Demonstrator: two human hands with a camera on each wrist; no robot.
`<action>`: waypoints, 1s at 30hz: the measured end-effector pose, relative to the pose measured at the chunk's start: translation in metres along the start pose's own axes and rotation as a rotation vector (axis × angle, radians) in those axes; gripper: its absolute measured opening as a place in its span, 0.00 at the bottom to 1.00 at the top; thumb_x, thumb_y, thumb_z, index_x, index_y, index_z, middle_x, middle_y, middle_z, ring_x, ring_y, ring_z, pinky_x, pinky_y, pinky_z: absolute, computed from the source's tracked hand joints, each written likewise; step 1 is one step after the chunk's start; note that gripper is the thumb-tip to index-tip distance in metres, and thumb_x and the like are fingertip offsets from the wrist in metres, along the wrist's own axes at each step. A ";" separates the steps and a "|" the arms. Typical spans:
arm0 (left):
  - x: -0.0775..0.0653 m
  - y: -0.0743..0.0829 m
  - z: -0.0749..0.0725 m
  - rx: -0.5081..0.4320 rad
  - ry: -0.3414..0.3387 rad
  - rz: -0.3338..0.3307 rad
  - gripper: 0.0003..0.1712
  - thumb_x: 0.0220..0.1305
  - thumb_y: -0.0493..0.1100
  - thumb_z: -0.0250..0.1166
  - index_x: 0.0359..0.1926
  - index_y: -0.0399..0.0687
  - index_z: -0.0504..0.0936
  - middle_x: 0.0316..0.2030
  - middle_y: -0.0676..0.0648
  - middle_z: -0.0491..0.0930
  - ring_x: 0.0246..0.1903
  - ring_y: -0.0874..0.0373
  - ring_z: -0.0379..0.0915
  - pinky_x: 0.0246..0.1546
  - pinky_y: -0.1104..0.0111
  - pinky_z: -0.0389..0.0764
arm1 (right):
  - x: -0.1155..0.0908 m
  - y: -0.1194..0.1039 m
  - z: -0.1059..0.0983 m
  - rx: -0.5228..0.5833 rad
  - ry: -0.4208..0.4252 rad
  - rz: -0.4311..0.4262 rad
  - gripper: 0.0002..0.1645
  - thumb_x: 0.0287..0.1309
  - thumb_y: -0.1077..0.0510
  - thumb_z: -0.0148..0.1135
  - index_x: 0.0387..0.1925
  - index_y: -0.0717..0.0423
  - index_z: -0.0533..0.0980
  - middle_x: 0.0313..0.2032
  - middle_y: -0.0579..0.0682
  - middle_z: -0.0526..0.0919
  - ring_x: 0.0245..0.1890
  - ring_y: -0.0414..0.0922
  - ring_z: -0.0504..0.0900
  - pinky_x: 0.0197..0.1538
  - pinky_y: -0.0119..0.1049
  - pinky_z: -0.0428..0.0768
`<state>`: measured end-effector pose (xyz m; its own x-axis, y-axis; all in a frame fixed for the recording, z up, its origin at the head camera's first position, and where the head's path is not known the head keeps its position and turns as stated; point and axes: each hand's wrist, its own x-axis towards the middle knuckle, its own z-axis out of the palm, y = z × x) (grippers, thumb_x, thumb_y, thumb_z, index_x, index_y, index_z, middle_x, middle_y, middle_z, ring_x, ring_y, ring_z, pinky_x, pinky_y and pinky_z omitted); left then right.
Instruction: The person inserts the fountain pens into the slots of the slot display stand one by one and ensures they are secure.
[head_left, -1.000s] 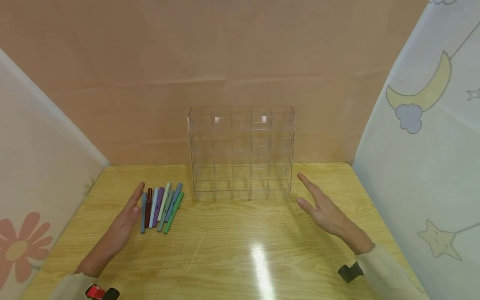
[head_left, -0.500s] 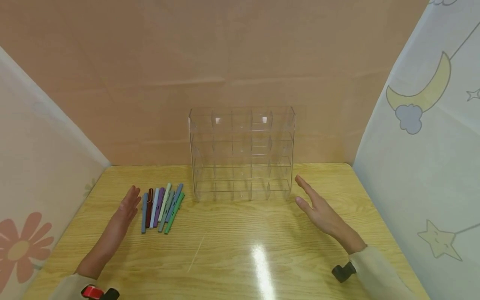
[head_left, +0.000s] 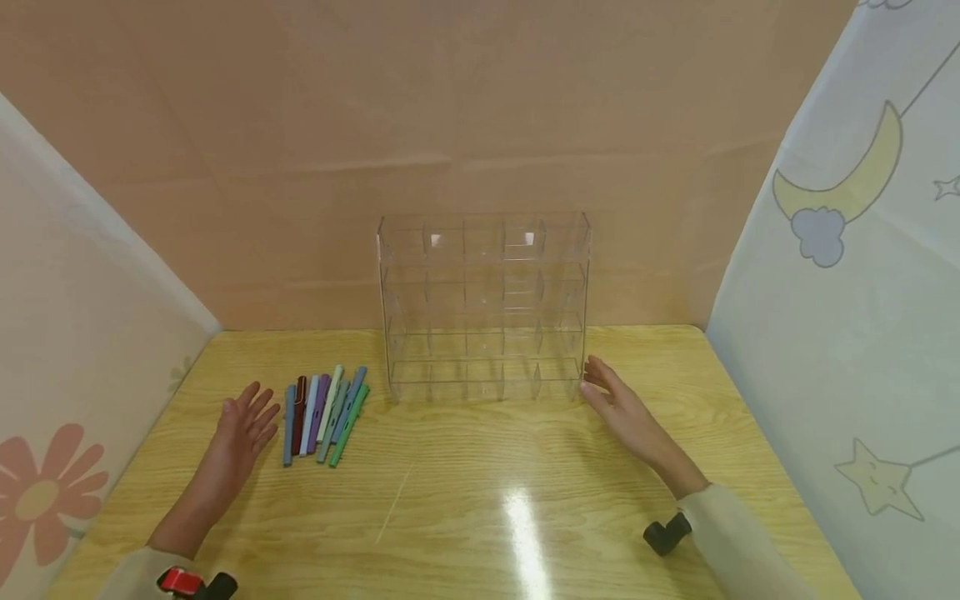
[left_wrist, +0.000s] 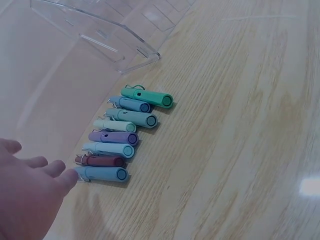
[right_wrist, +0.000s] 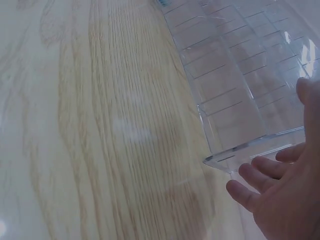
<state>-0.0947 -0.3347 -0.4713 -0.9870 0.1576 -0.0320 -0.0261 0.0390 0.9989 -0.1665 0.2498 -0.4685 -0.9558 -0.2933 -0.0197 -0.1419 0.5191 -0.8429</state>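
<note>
My left hand [head_left: 242,429] hovers palm up with spread fingers, just left of a row of pens. The pens lie side by side: a blue pen [left_wrist: 105,174] nearest the hand, then a dark red pen [head_left: 299,415], a light blue one, a purple pen [head_left: 318,412], a pale green one, and more up to a green pen [head_left: 349,425]. My right hand [head_left: 626,412] is at the lower right side of a clear acrylic rack [head_left: 483,371] with several compartments. Its fingers are loosely extended, fingertips right at the rack's side panel [right_wrist: 260,147], holding nothing.
The rack stands upright at the back of the wooden table [head_left: 450,500]. Behind it hangs a brown backdrop [head_left: 480,108]. Printed white sheets flank the table, the left with a flower [head_left: 37,500], the right with a moon [head_left: 855,183].
My left hand has turned from edge-on to palm up, moving slightly left from the pens. My right hand has shifted left and a little down, to the rack's side. Pens and rack stay put.
</note>
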 end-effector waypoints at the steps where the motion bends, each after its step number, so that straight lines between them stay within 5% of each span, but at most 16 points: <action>1: 0.000 0.001 0.000 0.007 0.010 -0.011 0.42 0.85 0.65 0.20 0.85 0.51 0.22 0.85 0.34 0.22 0.88 0.50 0.31 0.68 0.86 0.65 | 0.002 0.000 0.001 0.009 -0.003 0.009 0.46 0.85 0.39 0.44 0.86 0.60 0.43 0.82 0.70 0.56 0.78 0.73 0.62 0.73 0.72 0.69; 3: 0.001 0.002 0.000 0.025 0.027 -0.023 0.42 0.85 0.65 0.21 0.85 0.48 0.22 0.85 0.31 0.23 0.87 0.43 0.30 0.65 0.86 0.67 | 0.006 0.001 0.004 0.018 -0.011 0.030 0.47 0.84 0.38 0.44 0.85 0.61 0.44 0.81 0.70 0.57 0.77 0.74 0.64 0.72 0.70 0.71; 9: 0.004 0.004 0.000 0.068 0.066 -0.037 0.45 0.85 0.65 0.22 0.84 0.39 0.24 0.83 0.24 0.26 0.82 0.50 0.47 0.58 0.89 0.69 | 0.015 0.002 0.009 0.038 0.006 0.056 0.46 0.83 0.37 0.46 0.84 0.61 0.50 0.79 0.69 0.61 0.75 0.72 0.69 0.70 0.67 0.75; 16: 0.003 0.005 -0.001 0.077 0.100 -0.067 0.49 0.84 0.67 0.23 0.83 0.32 0.26 0.81 0.20 0.29 0.66 0.75 0.60 0.55 0.90 0.72 | 0.026 0.005 0.011 0.032 0.069 0.067 0.41 0.84 0.39 0.48 0.80 0.64 0.59 0.76 0.69 0.68 0.74 0.68 0.71 0.73 0.69 0.71; 21: 0.004 0.006 0.000 0.050 0.121 -0.105 0.50 0.84 0.67 0.23 0.83 0.31 0.26 0.81 0.20 0.29 0.57 0.81 0.63 0.54 0.88 0.75 | 0.032 0.009 0.015 0.044 0.114 0.076 0.38 0.83 0.40 0.50 0.77 0.65 0.64 0.72 0.68 0.74 0.71 0.66 0.75 0.70 0.63 0.78; 24: 0.005 0.006 0.000 0.050 0.142 -0.150 0.49 0.84 0.67 0.25 0.83 0.33 0.26 0.81 0.21 0.30 0.61 0.75 0.63 0.53 0.87 0.76 | 0.035 0.011 0.017 0.063 0.143 0.100 0.37 0.82 0.40 0.52 0.75 0.64 0.67 0.70 0.67 0.76 0.70 0.65 0.77 0.66 0.55 0.83; 30: 0.006 0.009 0.001 0.191 0.190 -0.254 0.51 0.84 0.68 0.31 0.83 0.32 0.29 0.82 0.23 0.39 0.76 0.36 0.53 0.49 0.88 0.76 | 0.038 0.012 0.017 0.095 0.160 0.129 0.35 0.81 0.42 0.55 0.73 0.64 0.68 0.67 0.67 0.78 0.64 0.62 0.82 0.57 0.42 0.87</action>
<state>-0.1003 -0.3324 -0.4623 -0.9652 -0.0662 -0.2529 -0.2614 0.2393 0.9351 -0.2003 0.2313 -0.4887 -0.9942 -0.0949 -0.0513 0.0014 0.4642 -0.8857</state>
